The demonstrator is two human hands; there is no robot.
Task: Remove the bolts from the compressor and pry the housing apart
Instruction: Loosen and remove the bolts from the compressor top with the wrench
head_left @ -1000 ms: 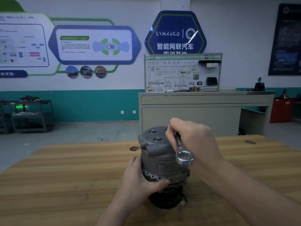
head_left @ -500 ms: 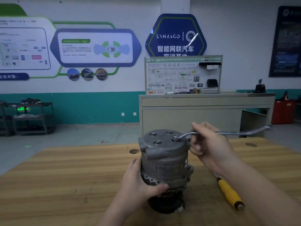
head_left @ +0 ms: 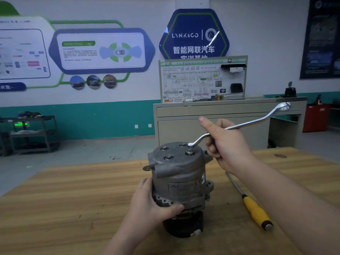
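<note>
Behind my work stands a workshop wall with blue and green display boards, a grey cabinet carrying a wiring-diagram panel, and a low shelf cart off to the left. Nearer, the wooden tabletop carries the compressor, stood on end with its black pulley end down so the bolt heads face up where I can reach them.

My left hand wraps around the lower side of the body, thumb across the front, so the casing does not turn or tip as I work the bolt. My right hand grips the shank of the wrench close to the bent neck, index finger lifted and pointing away. I hold it short like this, I judge, because the bolt is already loose and spins with little force. The ring end sits on the raised bolt at the right edge of the top face; that bolt stands proud of the casing with its washer showing.

Counting: one compressor, one wrench, and four bolts on the top face, three of them sunk flush and one backed out. One screwdriver with a yellow handle lies on the tabletop to the right, near at hand, I take it, for prying the housing once the bolts are out.
</note>
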